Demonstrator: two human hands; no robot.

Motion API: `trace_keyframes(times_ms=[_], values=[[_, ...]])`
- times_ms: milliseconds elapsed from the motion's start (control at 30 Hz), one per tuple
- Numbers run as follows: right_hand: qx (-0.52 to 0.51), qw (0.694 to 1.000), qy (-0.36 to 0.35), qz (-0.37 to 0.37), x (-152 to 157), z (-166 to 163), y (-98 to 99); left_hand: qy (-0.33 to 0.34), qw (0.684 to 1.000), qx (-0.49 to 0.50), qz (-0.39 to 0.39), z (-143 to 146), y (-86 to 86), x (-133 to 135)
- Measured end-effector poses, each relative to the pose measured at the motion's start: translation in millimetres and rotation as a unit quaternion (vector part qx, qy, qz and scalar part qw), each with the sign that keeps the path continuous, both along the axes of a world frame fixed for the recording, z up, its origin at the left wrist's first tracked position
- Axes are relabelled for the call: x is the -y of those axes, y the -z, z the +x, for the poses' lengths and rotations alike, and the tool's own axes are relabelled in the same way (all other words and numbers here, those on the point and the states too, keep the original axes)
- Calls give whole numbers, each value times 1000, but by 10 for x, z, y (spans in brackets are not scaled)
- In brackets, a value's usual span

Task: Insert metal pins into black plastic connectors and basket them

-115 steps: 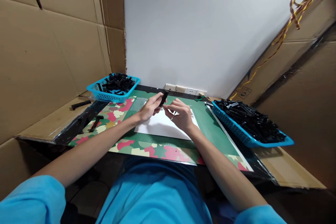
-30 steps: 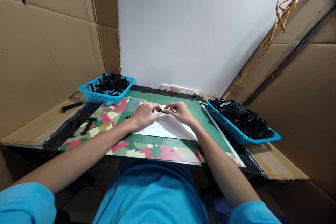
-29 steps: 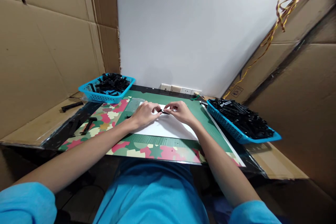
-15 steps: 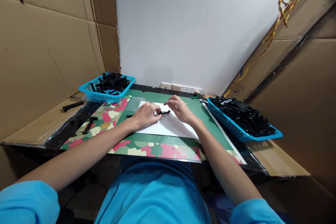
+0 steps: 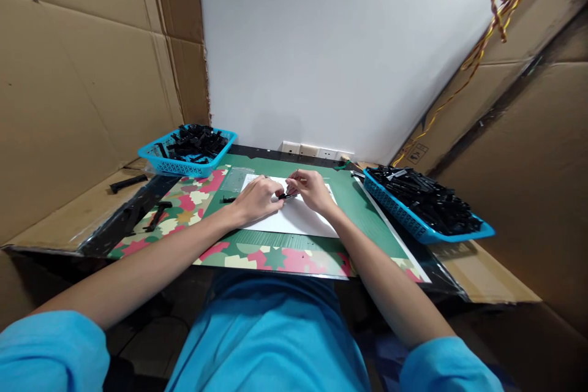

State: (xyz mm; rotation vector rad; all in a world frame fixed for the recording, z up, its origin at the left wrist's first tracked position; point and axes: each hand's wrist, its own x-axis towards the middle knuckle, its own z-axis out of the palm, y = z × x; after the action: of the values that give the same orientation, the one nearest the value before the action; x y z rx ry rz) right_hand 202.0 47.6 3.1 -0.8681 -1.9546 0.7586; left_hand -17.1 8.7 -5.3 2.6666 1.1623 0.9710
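My left hand (image 5: 258, 201) is closed in a pinch on a small, narrow black plastic part (image 5: 287, 196) over the white paper. My right hand (image 5: 313, 190) has its fingertips pressed together at the part's free end. Whatever is between those fingertips is hidden or too small to name. Beside my left wrist, another black plastic part (image 5: 228, 200) lies at the left edge of the white sheet (image 5: 294, 225).
A blue basket (image 5: 184, 168) heaped with black parts stands at back left, and a second blue basket (image 5: 413, 226) at right. Loose black pieces (image 5: 158, 215) lie on the patterned mat at left. Cardboard walls (image 5: 82, 73) flank the table. A clear plastic bag (image 5: 236, 179) lies behind my left hand.
My right hand has come down and slightly left, its fingers closing in onto the end of the black part. My left hand keeps its hold in about the same place.
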Motion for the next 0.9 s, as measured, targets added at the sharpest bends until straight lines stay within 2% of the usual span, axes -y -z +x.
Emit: trace_keyframes(times_ms=[267, 533, 900], values=[[68, 997, 9, 45, 46, -15, -61, 2, 999, -27, 23, 6, 9, 3], [54, 997, 14, 44, 54, -32, -56, 6, 999, -37, 22, 22, -10, 18], [110, 990, 34, 77, 45, -35, -94, 10, 999, -36, 34, 54, 10, 30]])
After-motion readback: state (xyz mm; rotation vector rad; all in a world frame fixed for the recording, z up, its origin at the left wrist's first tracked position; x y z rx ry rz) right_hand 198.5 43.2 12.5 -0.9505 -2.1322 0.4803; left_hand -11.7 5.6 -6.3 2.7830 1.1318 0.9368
